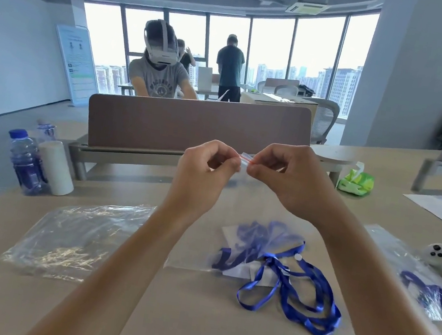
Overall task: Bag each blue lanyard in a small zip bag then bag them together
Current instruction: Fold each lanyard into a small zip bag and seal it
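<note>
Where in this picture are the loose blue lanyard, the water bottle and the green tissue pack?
Loose blue lanyard [307,294]: head view, on its ribbon loops.
Water bottle [25,162]: head view, on its purple-labelled body.
Green tissue pack [356,181]: head view, on its green wrapper.

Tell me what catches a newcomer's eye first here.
Both hands, left hand and right hand, pinch the red-striped top of a clear zip bag held up at centre. Below it, a loose blue lanyard sprawls on the table. Beyond the divider, a person wears a white headset.
</note>
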A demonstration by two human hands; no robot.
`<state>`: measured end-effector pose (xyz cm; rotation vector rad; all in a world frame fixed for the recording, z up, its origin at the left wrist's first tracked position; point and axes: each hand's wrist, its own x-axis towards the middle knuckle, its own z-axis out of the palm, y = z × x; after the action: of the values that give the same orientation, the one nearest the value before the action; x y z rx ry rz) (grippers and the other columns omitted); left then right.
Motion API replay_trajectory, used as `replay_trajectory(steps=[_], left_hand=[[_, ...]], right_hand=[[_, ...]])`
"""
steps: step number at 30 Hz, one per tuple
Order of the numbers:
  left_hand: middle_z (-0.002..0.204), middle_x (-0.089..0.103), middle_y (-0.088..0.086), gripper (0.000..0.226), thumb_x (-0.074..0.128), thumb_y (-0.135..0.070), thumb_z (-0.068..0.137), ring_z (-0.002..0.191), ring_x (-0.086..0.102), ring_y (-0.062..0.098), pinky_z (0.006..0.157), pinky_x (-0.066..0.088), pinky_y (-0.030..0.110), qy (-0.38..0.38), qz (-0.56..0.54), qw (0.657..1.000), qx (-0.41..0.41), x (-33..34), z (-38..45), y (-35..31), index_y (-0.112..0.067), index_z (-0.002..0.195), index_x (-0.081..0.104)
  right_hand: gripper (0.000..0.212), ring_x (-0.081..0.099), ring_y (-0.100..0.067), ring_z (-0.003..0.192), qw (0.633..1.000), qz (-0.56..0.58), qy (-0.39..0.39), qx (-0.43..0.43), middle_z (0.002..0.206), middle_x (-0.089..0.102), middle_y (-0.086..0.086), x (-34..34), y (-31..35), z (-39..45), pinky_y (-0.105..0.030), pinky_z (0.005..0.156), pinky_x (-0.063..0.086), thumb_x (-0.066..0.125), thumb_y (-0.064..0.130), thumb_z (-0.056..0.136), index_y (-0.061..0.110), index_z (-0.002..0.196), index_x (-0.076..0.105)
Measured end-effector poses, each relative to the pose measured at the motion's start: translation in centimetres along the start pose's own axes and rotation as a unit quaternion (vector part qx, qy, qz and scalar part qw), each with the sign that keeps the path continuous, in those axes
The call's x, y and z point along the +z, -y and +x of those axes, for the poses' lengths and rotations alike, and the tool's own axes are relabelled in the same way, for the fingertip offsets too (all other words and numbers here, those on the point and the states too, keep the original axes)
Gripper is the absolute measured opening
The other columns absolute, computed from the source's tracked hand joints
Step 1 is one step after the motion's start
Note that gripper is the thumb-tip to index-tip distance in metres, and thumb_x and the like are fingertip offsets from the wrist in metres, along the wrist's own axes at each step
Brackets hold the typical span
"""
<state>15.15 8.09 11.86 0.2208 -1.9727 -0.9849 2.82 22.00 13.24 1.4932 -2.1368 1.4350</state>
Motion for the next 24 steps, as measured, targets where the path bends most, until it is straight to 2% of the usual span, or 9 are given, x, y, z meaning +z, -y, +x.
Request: replay_trajectory(steps=[6, 14, 21, 24], left_hand=[[0.081, 0.073, -0.004, 0.006, 0.072, -0.018, 0.092, 0.078, 0.067, 0.016, 0.071, 0.054, 0.033, 0.008, 0.02, 1.0, 0.021, 0.3, -0.4, 0.2, -0.016, 0.088, 0.075], [0.079, 0.07, -0.007, 0.006, 0.07, -0.02, 0.094, 0.074, 0.062, 0.007, 0.067, 0.051, 0.024, 0.002, 0.008, 1.0, 0.004, 1.4, -1.3, 0.6, -0.017, 0.088, 0.072], [0.084, 0.069, -0.006, 0.007, 0.068, -0.021, 0.096, 0.081, 0.062, 0.017, 0.069, 0.052, 0.033, 0.007, 0.036, 0.998, 0.056, 1.7, -1.1, 1.3, -0.016, 0.091, 0.069], [0.085, 0.069, -0.009, 0.008, 0.067, -0.024, 0.097, 0.083, 0.063, 0.012, 0.069, 0.054, 0.028, 0.014, 0.041, 0.998, 0.041, 2.3, -1.2, 1.6, -0.018, 0.093, 0.07]], right_hand=[[0.005, 0.065, -0.003, 0.066, 1.0, 0.005, 0.003, 0.019, 0.075, 0.075, 0.008, -0.4, 0.1, -0.6, -0.015, 0.064, 0.051, 0.083, 0.027, 0.086, 0.023, 0.086, 0.08], [0.005, 0.059, 0.0, 0.063, 1.0, -0.008, 0.009, 0.026, 0.073, 0.073, 0.008, -0.5, -0.3, -1.5, -0.013, 0.061, 0.048, 0.082, 0.023, 0.087, 0.022, 0.084, 0.078], [0.002, 0.057, 0.003, 0.057, 0.999, -0.011, 0.013, 0.046, 0.07, 0.072, 0.007, -0.8, -0.6, -1.7, -0.009, 0.056, 0.044, 0.08, 0.019, 0.086, 0.018, 0.084, 0.079], [0.004, 0.056, 0.003, 0.056, 0.998, -0.015, 0.008, 0.052, 0.069, 0.072, 0.006, -1.1, -1.1, -1.9, -0.01, 0.055, 0.045, 0.079, 0.016, 0.085, 0.018, 0.082, 0.078]])
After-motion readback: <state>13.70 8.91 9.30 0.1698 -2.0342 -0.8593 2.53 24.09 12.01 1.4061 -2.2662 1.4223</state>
